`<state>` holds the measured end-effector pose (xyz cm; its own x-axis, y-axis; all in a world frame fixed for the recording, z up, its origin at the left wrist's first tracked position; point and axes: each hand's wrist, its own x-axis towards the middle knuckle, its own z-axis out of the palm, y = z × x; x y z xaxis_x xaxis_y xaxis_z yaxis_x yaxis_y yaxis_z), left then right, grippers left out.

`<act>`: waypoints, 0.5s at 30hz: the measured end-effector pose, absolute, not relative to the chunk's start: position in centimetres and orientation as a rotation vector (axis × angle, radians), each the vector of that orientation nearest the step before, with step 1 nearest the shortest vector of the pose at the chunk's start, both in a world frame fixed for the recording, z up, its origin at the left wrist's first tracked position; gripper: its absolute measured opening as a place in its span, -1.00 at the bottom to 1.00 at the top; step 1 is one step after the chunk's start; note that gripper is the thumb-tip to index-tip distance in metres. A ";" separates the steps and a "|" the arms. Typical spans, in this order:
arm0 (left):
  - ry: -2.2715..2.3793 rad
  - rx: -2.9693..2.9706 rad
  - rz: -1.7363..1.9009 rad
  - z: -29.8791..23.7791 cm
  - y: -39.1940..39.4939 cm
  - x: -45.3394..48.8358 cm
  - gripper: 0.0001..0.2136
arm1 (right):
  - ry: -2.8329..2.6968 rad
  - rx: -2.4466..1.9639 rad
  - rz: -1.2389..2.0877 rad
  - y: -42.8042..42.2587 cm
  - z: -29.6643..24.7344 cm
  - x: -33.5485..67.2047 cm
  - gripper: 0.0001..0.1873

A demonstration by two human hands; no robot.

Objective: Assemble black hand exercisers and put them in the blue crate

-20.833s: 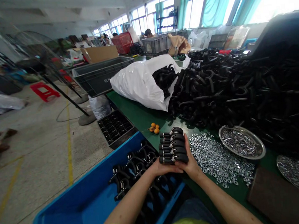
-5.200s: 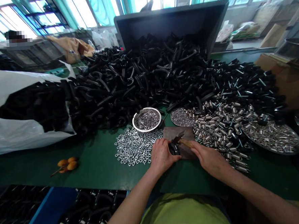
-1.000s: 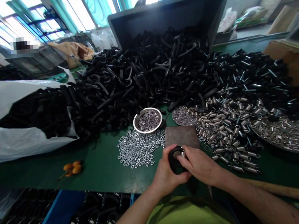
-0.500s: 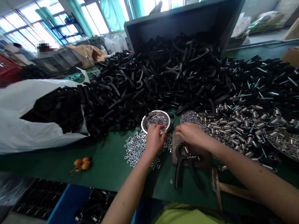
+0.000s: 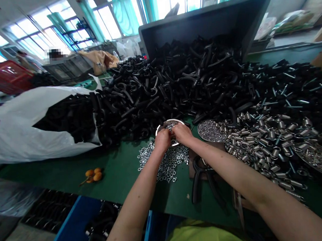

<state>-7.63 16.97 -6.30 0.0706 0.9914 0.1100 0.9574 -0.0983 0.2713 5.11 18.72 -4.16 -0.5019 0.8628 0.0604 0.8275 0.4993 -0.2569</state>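
At the far left a white plastic bag (image 5: pixel 19 125) lies on the green table (image 5: pixel 117 174), its mouth open on a load of black parts. Nearer the front edge sit a few small orange fruits (image 5: pixel 93 174), and below the table edge stands a blue bin (image 5: pixel 72 231) with finished black grips in it. A loose heap of shiny nuts (image 5: pixel 167 163) is spread in front of a small metal dish (image 5: pixel 157 129), which stands at the foot of the big pile of black handles (image 5: pixel 180 83).

Both hands meet over this dish. The left hand (image 5: pixel 162 139) covers its near left rim, and the right hand (image 5: pixel 182 133) lies close against it over the near right rim. The fingers of each hand are curled down and bunched together with their tips inside the dish. Whether they pinch a piece there I cannot tell.

Under the right forearm an assembled black hand grip (image 5: pixel 195 185) rests with its head on a brown block (image 5: pixel 191 169), handles towards the person. To the right come a second dish (image 5: pixel 209 130) of small parts, then a spread of coil springs (image 5: pixel 263 147), then a wide tray (image 5: pixel 318 154). Behind the pile a grey crate (image 5: pixel 198 23) is tipped on its side
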 end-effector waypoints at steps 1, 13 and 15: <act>2.004 2.204 0.408 -6.2 17.0 -7.7 -0.87 | -2.539 -1.459 0.306 18.7 -4.2 5.3 -0.77; 2.000 2.068 0.581 -6.0 16.9 -7.4 -0.91 | -2.267 -1.369 0.579 19.2 -4.3 6.3 -0.92; 2.011 2.000 0.648 -5.8 16.7 -7.5 -0.90 | -2.208 -1.347 0.628 18.8 -3.7 7.0 -0.92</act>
<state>-7.54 16.70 -5.80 -0.0408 0.9889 0.1428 0.8864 -0.0302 0.4619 7.02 18.77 -3.72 -0.4033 0.9014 0.1579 0.6835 0.4114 -0.6029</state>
